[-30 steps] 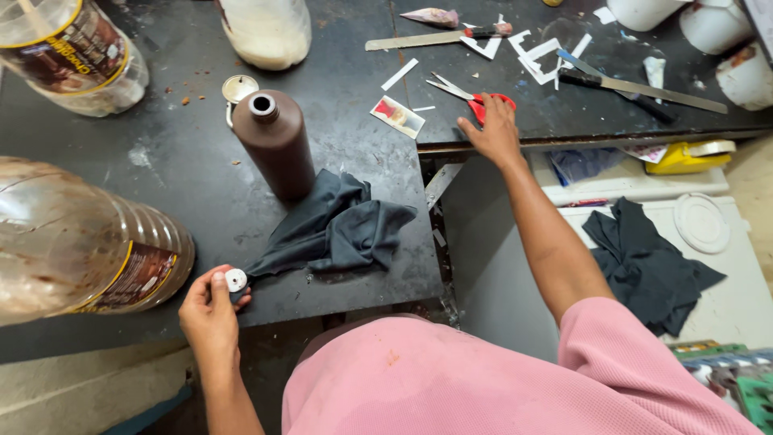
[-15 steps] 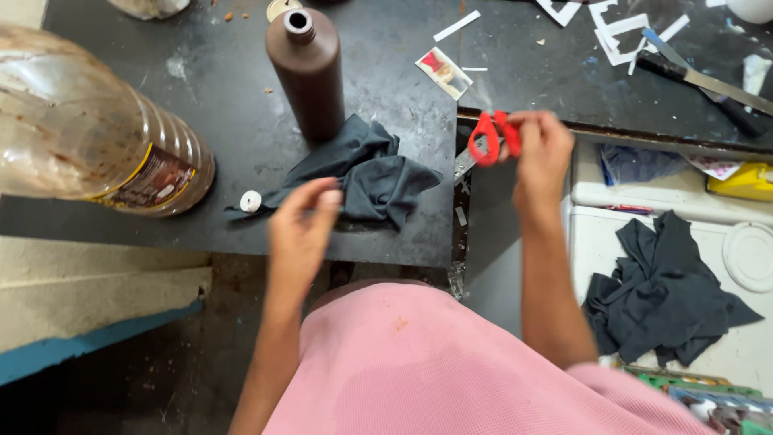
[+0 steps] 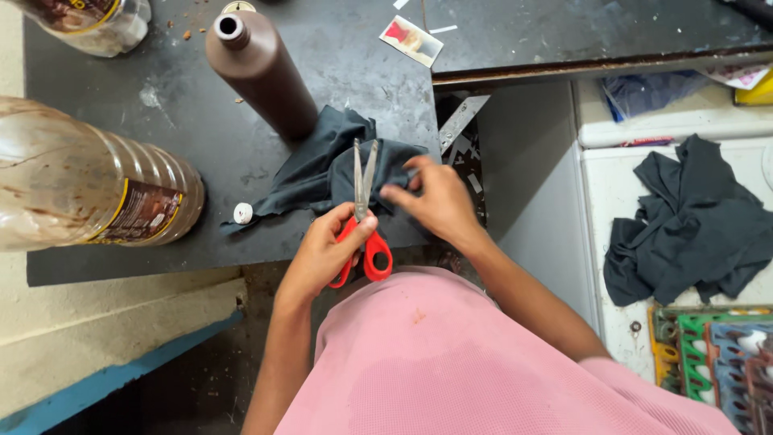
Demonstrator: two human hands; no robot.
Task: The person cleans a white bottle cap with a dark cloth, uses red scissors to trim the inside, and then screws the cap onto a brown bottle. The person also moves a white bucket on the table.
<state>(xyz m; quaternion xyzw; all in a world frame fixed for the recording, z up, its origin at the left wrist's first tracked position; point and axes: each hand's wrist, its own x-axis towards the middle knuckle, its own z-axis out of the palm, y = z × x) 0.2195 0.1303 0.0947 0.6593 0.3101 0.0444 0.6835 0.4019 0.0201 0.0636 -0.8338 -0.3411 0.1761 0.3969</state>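
Note:
My left hand (image 3: 326, 254) grips a pair of red-handled scissors (image 3: 361, 211) by the handles, the metal blades pointing away from me and slightly apart. The blades lie over a crumpled dark grey cloth (image 3: 322, 173) at the near edge of the black table (image 3: 201, 145). Just right of the blades, my right hand (image 3: 435, 201) pinches a fold of that cloth. A small white cap (image 3: 243, 213) rests on the table at the cloth's left tip.
A brown bottle (image 3: 259, 71) without a cap stands just behind the cloth. A large plastic bottle (image 3: 88, 193) lies on its side at left. Another dark cloth (image 3: 692, 221) lies on a white surface (image 3: 604, 181) at right, beside a coloured crate (image 3: 713, 362).
The right hand picked the scissors up from the far table and brought them near; now the left hand holds them. The left hand put down the white cap. The right hand took the cloth.

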